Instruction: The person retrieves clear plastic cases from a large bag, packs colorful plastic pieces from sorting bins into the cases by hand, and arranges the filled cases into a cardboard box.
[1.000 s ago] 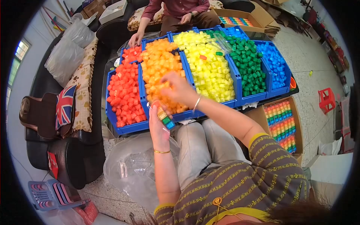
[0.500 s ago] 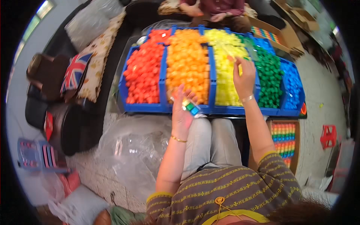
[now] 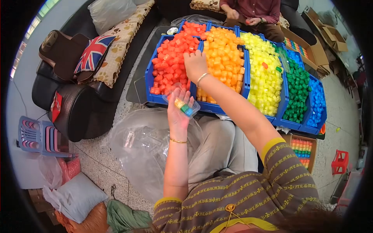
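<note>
My left hand (image 3: 179,110), palm up, holds a clear plastic case (image 3: 185,107) with yellow, green and blue cubes in it. Over the red cubes (image 3: 169,62), beside the divider to the orange ones, my right hand (image 3: 196,66) reaches in with its fingers bent down; the fingertips and anything between them are hidden. Blue bins stand side by side with orange cubes (image 3: 221,66), yellow cubes (image 3: 260,73), green cubes (image 3: 297,89) and blue cubes (image 3: 318,103). One loose red piece (image 3: 265,65) lies on the yellow cubes.
A co-worker (image 3: 252,15) sits across the bins, both hands near the lap. At the right, a cardboard box (image 3: 313,155) holds rows of coloured cubes. A large clear plastic bag (image 3: 143,151) lies by my legs. A red stool (image 3: 340,162) stands on the floor.
My right hand has moved left from the yellow cubes to the red ones. The view has shifted, so the bins appear further right. The left hand still holds the case.
</note>
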### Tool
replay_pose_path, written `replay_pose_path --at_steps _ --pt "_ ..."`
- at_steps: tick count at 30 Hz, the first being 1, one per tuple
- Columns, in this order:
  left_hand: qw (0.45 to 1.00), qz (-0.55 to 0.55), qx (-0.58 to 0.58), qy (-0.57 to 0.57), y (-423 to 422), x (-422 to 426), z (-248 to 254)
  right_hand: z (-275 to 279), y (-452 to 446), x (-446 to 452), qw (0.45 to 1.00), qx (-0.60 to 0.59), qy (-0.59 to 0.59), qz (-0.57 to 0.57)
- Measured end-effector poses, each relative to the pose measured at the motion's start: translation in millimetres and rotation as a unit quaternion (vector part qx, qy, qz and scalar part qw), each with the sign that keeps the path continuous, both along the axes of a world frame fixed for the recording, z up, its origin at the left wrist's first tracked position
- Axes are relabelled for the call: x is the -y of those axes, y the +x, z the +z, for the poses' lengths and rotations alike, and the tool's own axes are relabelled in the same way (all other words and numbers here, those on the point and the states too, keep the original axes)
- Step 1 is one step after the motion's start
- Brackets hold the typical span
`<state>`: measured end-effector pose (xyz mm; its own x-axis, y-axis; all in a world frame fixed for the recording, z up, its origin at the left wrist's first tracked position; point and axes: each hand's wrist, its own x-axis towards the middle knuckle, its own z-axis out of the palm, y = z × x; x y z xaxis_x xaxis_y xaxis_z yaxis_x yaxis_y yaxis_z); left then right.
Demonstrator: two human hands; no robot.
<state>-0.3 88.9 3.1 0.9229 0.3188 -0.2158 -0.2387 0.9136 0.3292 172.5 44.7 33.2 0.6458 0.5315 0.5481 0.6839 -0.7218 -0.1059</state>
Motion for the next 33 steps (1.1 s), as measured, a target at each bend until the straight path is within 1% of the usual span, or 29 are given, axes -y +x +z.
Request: replay_pose_path --at_steps 1,2,4,5,6,7,8,9,10,11,12,14,15,16,18,19,20,21,22,23,25,26,28,29,31,32,33 --pt "1.000 0.006 -0.019 0.024 0 -2 -3 1 3 -7 0.997 0.003 -0.056 -0.052" --pt "0.998 0.010 -0.038 0.047 1 -2 -6 0 5 -10 0.997 0.004 -0.055 -0.057" --pt "0.998 -0.007 -0.036 0.042 2 -4 -9 7 0 -3 0.997 -0.001 -0.051 -0.050" --pt "0.998 -0.008 -0.027 0.052 3 -3 -12 8 -3 3 0.999 0.008 -0.003 -0.033" --pt "0.998 -0.009 -0.017 0.061 5 -2 -13 16 -13 13 0.999 0.008 -0.006 -0.040" --pt "0.997 -0.010 -0.022 0.069 6 0 -9 28 -29 28 0.997 -0.026 0.054 0.040" --pt "0.997 -0.017 -0.023 0.065 7 3 -7 33 -43 41 0.984 -0.061 0.115 0.118" --pt "0.997 -0.037 0.007 0.064 9 5 -5 33 -55 53 0.985 -0.061 0.113 0.112" --pt "0.996 -0.057 0.038 0.064 11 7 -5 32 -65 64 0.980 -0.049 0.105 0.158" --pt "0.994 -0.077 0.031 0.065 13 6 -15 31 -68 74 0.973 -0.037 0.098 0.205" --pt "0.994 -0.083 0.032 0.064 16 13 -11 30 -66 83 0.975 -0.037 0.097 0.199" --pt "0.991 -0.126 0.036 0.033 20 32 -3 28 -62 99 0.973 0.011 0.088 0.215" --pt "0.987 -0.152 0.055 0.001 19 43 11 29 -58 107 0.971 0.001 0.100 0.217" --pt "0.986 -0.155 0.057 0.002 22 48 12 30 -55 114 0.972 0.003 0.100 0.214" --pt "0.980 -0.187 0.058 -0.019 26 56 12 29 -50 128 0.959 -0.040 0.130 0.247" --pt "0.983 -0.174 0.045 -0.031 30 61 5 34 -45 137 0.962 -0.027 0.100 0.254" --pt "0.983 -0.179 0.043 -0.029 30 63 2 33 -38 146 0.963 -0.027 0.102 0.250" --pt "0.979 -0.195 0.045 -0.033 31 64 0 32 -27 156 0.983 -0.007 0.120 0.142" --pt "0.976 -0.210 0.049 -0.038 33 67 1 31 -15 162 0.990 0.013 0.135 0.034" --pt "0.975 -0.213 0.049 -0.037 33 71 2 26 -4 166 0.990 0.014 0.135 0.032" --pt "0.977 -0.201 0.047 -0.043 34 76 8 14 14 170 0.988 0.016 0.124 -0.094" --pt "0.977 -0.204 0.047 -0.039 35 77 9 9 20 171 0.987 0.017 0.127 -0.097" --pt "0.975 -0.211 0.041 -0.052 37 80 10 10 26 171 0.991 -0.002 0.083 -0.101" --pt "0.975 -0.213 0.042 -0.051 39 81 8 9 28 172 0.991 0.000 0.084 -0.103" --pt "0.976 -0.207 0.057 -0.020 41 84 7 17 20 174 0.993 0.015 0.096 -0.068" --pt "0.976 -0.211 0.055 -0.019 42 85 5 19 14 176 0.992 0.013 0.098 -0.072" --pt "0.979 -0.203 0.027 -0.015 43 88 6 21 5 179 0.985 -0.009 0.173 -0.008"
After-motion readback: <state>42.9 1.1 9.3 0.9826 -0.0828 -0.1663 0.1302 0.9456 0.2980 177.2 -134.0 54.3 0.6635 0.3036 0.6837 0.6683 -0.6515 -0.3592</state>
